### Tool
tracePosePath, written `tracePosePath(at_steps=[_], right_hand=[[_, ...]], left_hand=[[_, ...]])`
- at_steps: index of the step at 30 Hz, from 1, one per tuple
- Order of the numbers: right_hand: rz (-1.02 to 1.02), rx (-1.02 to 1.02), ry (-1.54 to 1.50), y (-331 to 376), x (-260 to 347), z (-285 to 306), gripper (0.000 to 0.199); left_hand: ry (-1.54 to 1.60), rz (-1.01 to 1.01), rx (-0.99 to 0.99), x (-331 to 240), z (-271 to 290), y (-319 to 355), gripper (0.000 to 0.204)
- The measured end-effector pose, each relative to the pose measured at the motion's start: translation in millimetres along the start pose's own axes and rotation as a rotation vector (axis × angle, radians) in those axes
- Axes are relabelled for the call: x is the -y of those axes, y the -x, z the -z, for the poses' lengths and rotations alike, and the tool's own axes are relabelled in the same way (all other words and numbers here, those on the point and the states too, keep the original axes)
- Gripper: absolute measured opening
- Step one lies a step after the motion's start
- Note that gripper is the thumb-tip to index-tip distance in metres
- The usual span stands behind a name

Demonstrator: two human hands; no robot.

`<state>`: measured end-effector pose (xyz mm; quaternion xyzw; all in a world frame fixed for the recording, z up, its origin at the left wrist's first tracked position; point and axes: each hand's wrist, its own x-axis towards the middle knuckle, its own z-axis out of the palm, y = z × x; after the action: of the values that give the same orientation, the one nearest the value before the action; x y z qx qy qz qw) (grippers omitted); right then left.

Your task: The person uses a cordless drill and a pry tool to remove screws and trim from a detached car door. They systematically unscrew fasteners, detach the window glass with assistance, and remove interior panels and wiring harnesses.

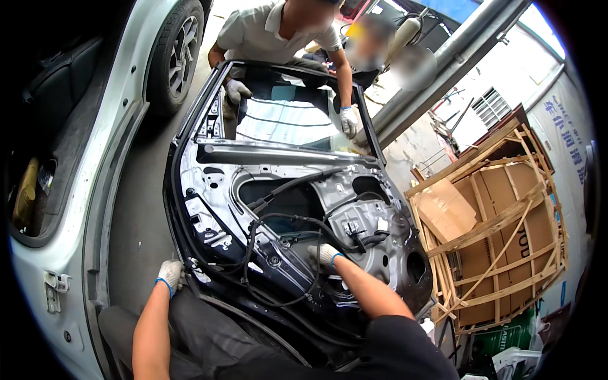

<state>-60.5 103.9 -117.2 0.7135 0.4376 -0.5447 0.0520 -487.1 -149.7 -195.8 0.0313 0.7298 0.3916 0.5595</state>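
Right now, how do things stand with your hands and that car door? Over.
Left hand at edge of car door, right hand at its inner panel. Co-worker at far end. Black cable looped near right hand.

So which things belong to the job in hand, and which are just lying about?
In the job:
- car door, left hand and right hand at it
- window glass
- black cable

Apparently lying about:
- slatted wooden crate
- cardboard
- green item, lower right

1 black-framed car door (342,218) faces inner side up, window end farthest away, its silver-grey metal exposed. A black cable harness (273,216) loops loosely across it; a glass pane (285,120) shows in the window opening.
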Motion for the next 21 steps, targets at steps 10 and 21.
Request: tracePosePath(at_steps=[10, 21], right_hand=[[0.095, 0.106, -1.096, -48.3, 36.8, -39.3, 0.033], [0.195, 0.065, -1.028, -114.6, 6.9, 4.7, 0.031]], left_hand=[[-0.117, -0.04, -0.018, -6.0, -3.2, 11.7, 0.021], [-0.104, -0.086, 0.097, -9.7, -17.0, 29.0, 0.013]])
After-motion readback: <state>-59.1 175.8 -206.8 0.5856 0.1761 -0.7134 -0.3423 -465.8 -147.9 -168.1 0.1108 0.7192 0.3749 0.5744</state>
